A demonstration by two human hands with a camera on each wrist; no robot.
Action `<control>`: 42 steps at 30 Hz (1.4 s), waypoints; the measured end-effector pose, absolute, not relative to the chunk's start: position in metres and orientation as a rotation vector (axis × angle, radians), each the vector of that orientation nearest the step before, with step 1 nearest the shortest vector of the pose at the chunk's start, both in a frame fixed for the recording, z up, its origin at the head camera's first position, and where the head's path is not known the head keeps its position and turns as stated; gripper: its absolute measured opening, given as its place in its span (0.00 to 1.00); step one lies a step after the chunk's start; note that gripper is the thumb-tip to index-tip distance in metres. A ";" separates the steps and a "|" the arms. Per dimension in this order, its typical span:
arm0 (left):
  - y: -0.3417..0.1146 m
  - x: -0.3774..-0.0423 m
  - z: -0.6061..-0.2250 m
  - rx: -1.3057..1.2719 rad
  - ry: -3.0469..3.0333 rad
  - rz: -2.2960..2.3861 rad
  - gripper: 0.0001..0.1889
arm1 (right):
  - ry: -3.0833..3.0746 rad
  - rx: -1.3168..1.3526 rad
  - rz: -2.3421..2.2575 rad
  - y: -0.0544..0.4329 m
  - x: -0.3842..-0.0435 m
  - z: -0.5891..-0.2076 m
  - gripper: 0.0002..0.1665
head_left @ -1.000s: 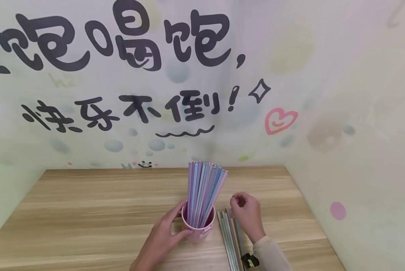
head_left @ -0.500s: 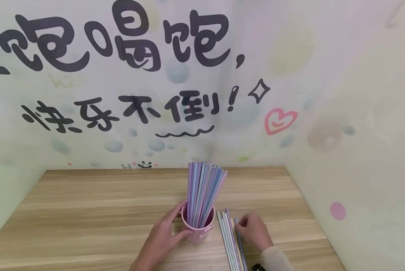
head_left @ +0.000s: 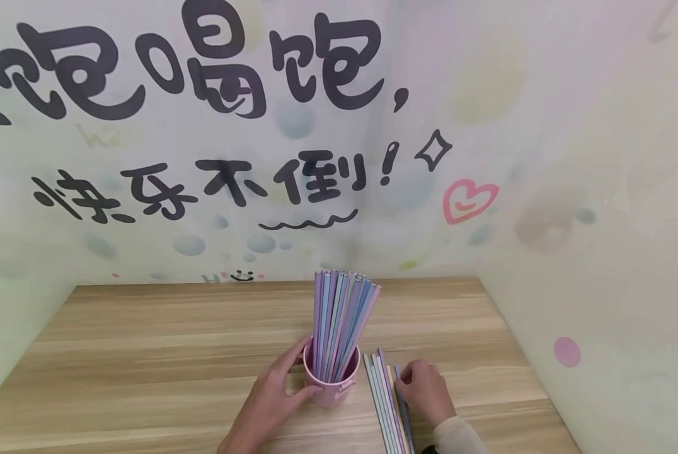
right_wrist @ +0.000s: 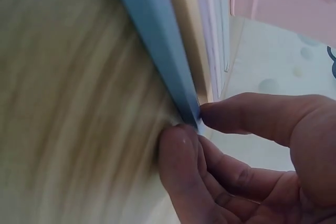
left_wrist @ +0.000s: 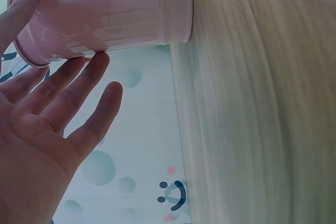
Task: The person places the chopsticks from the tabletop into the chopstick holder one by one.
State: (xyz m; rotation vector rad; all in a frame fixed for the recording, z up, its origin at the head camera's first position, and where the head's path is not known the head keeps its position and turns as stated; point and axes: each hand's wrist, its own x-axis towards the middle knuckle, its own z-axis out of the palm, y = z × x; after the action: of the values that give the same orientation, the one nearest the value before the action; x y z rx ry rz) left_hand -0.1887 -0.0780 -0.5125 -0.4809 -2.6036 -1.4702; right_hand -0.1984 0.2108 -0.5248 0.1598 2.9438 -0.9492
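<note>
A pink bucket-shaped cup (head_left: 330,396) stands upright on the table, packed with pastel purple, blue and pink chopsticks (head_left: 339,321) that fan out above its rim. Around its left side curls my left hand (head_left: 268,394), thumb in front and fingers behind; the left wrist view shows fingertips against the pink wall. To the right of the cup, several loose chopsticks (head_left: 381,403) lie side by side in a row. My right hand (head_left: 428,391) pinches the far end of the outermost blue chopstick (right_wrist: 155,40) between thumb and finger, beside a tan one (right_wrist: 190,30).
The wood-grain table (head_left: 174,359) meets a back wall (head_left: 407,239) with large dark lettering and a pink heart. Another wall (head_left: 617,284) rises along the table's right edge.
My right hand has come down and right from above the row to the end of the blue chopstick, which has since tilted slightly. My left hand and the cup have stayed put.
</note>
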 end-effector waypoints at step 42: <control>-0.079 -0.190 -0.514 -0.508 -2.602 -1.478 0.48 | 2.647 0.305 -2.101 0.235 -0.224 -0.425 0.11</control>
State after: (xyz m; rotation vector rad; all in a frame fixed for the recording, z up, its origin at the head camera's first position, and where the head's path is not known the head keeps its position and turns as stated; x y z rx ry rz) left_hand -0.1901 -0.0789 -0.5137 -0.5076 -2.6018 -1.4778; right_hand -0.2236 0.2349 -0.4253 0.3047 2.6467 -2.1014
